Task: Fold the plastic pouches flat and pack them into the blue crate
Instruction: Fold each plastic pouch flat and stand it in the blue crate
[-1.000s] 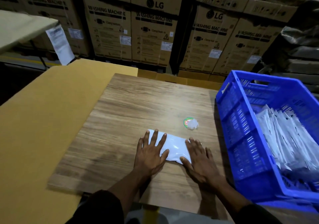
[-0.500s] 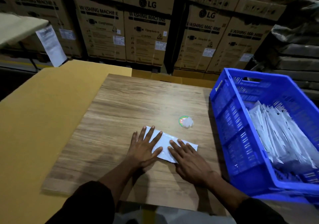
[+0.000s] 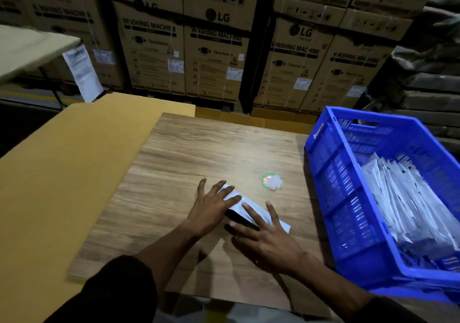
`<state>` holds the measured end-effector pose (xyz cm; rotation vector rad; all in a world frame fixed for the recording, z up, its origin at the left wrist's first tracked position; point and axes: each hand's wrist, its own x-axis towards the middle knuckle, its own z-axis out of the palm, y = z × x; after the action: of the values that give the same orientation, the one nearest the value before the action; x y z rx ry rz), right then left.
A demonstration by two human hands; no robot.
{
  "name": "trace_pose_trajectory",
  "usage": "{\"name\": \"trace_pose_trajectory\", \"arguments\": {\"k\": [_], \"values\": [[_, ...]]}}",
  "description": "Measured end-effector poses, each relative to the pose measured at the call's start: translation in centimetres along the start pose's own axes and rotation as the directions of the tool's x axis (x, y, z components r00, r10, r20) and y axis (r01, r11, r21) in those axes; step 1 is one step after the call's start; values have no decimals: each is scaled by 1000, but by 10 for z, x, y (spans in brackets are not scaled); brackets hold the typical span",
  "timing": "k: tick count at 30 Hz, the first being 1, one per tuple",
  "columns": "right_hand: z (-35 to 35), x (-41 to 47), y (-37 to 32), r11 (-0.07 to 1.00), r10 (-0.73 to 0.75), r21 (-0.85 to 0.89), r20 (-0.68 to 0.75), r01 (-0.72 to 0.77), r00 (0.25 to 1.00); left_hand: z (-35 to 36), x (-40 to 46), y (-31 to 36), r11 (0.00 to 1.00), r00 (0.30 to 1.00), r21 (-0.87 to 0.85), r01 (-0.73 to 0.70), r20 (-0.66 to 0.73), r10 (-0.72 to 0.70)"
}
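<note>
A white plastic pouch [image 3: 258,210] lies on the wooden board [image 3: 199,153], folded into a narrow strip with a dark inner face showing at its near edge. My left hand [image 3: 211,208] rests flat on the strip's left end, fingers spread. Over the right part lies my right hand [image 3: 266,240], palm down with its fingers fanned out. The blue crate [image 3: 333,173] stands to the right of the board, and several folded white pouches [image 3: 408,198] lie stacked inside it.
A small round sticker with a crumpled clear scrap [image 3: 271,181] lies on the board beyond the pouch. A yellow cardboard sheet [image 3: 62,168] covers the surface to the left. Stacked washing-machine cartons [image 3: 214,48] stand behind.
The pouch has become narrower, folded over lengthwise. Both hands have shifted along it and still press it flat against the board.
</note>
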<state>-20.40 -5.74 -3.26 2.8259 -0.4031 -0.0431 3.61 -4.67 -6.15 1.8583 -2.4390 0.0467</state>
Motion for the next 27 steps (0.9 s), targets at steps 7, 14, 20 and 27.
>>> {"name": "trace_pose_trajectory", "arguments": {"k": [7, 14, 20, 27], "values": [[-19, 20, 33, 986, 105, 119, 79, -114, 991, -7, 4, -4, 982, 985, -107, 158, -50, -164], [-28, 11, 65, 901, 275, 280, 221, -331, 936, 29, -32, 21, 869, 897, -278, 410, -48, -439], [-20, -6, 77, 830, 398, 372, 129, -416, 908, 42, -25, 26, 927, 935, -125, 353, 12, -355], [-62, -34, 116, 766, 520, 529, -178, -364, 836, -23, 57, 62, 974, 964, -163, 159, -189, -189]]}}
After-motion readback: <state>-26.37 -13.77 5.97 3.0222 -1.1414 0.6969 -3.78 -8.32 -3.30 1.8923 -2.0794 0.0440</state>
